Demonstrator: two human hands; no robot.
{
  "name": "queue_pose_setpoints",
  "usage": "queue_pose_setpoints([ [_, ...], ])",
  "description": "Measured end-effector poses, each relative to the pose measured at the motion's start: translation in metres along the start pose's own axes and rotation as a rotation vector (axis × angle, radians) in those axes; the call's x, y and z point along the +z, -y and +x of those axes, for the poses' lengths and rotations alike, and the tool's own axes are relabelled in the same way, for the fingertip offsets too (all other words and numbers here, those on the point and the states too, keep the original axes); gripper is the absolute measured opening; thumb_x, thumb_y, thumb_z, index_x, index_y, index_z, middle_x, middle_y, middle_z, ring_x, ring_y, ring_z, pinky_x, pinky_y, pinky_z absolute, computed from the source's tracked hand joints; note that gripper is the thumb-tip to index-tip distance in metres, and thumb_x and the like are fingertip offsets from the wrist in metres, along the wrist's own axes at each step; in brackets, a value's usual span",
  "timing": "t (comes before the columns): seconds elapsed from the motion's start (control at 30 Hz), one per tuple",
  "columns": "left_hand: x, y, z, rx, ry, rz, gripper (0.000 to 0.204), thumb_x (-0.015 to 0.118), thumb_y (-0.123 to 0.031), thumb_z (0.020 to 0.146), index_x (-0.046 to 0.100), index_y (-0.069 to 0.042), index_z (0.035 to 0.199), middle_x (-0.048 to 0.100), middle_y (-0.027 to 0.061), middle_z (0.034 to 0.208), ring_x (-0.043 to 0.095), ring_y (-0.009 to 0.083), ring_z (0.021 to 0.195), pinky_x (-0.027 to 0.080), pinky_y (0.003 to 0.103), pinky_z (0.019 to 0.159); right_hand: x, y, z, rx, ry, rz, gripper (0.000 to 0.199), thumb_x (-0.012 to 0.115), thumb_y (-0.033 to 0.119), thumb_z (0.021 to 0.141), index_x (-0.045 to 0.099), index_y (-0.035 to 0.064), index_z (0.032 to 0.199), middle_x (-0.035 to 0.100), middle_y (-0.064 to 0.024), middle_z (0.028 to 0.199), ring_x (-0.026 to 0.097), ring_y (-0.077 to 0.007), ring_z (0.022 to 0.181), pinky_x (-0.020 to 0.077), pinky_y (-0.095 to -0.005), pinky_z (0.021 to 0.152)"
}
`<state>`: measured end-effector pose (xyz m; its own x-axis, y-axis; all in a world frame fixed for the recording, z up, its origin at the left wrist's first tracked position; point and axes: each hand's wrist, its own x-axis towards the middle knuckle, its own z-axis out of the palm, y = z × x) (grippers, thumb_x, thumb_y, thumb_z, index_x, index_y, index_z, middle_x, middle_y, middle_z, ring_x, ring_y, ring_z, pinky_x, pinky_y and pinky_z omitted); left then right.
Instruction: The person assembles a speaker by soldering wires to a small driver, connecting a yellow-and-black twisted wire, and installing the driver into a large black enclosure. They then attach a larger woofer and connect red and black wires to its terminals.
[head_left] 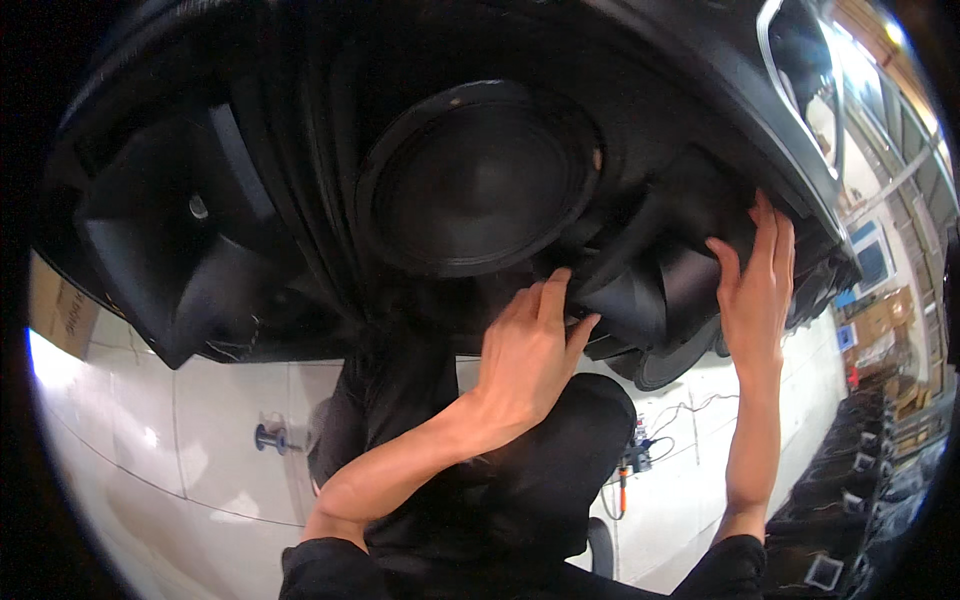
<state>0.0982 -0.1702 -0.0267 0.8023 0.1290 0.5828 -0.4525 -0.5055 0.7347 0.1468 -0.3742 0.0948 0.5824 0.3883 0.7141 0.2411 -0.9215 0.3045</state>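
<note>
- We see a big black speaker cabinet [300,200] tipped over our lap, its round speaker cone [478,178] facing us, above the white tiled floor [150,420].
- We judge we are seating the curved black port tubes [640,290] below the cone.
- Our left hand [525,350] presses there, fingers spread.
- Our right hand [757,275] lies flat, fingers extended, against the cabinet edge; next calls for steady pressing.

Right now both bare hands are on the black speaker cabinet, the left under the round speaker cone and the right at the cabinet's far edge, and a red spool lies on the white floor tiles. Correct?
Not quite: the spool on the floor tiles is blue, as the head view shows. The rest holds: left hand under the speaker cone, right hand at the edge of the speaker cabinet.
</note>
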Motion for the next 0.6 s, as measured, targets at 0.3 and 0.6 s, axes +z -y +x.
queue_pose_setpoints([
  [0.3, 0.007, 0.007, -0.007, 0.208, 0.025, -0.149, 0.036, 0.071, 0.003, 0.082, 0.055, 0.006, 0.113, 0.061, 0.0210, 0.098, 0.064, 0.0374, 0.085, 0.054, 0.044, 0.072, 0.004, -0.015, -0.042, 0.318, 0.068, 0.168, 0.044, 0.071, -0.002, 0.084, 0.051, -0.0035, 0.122, 0.052, -0.0210, 0.121, 0.054, -0.0417, 0.113, 0.0442, -0.0478, 0.095],
  [0.6, 0.005, 0.008, -0.006, 0.165, 0.068, -0.177, 0.036, 0.073, 0.001, 0.083, 0.055, 0.006, 0.114, 0.062, 0.0223, 0.097, 0.065, 0.0374, 0.083, 0.054, 0.043, 0.072, 0.007, -0.015, -0.036, 0.238, -0.012, 0.158, 0.044, 0.072, -0.001, 0.083, 0.053, -0.0031, 0.122, 0.053, -0.0206, 0.119, 0.056, -0.0417, 0.110, 0.0454, -0.0472, 0.094],
])
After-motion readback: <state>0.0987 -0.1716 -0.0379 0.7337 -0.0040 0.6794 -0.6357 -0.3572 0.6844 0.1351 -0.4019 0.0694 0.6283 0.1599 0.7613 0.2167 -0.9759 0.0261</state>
